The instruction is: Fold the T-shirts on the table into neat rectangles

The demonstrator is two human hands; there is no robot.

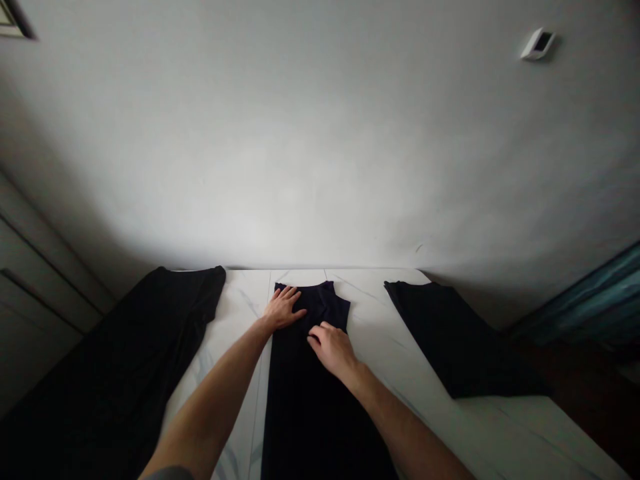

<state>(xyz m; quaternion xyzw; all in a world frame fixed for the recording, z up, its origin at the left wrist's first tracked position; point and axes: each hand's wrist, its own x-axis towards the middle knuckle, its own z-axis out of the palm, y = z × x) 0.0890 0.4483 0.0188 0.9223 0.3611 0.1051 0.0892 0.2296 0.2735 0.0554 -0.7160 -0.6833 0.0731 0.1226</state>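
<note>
black, plain-looking garment [313, 387] under left hand [282, 311] and right hand [334, 348]

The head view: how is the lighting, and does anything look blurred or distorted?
Head view throughout: the wall is brightest near its middle, dimming toward the corners; the middle garment is too dark low down to show folds; the left hand and right hand look slightly soft; the white device leans, perhaps from wide-lens distortion.
</note>
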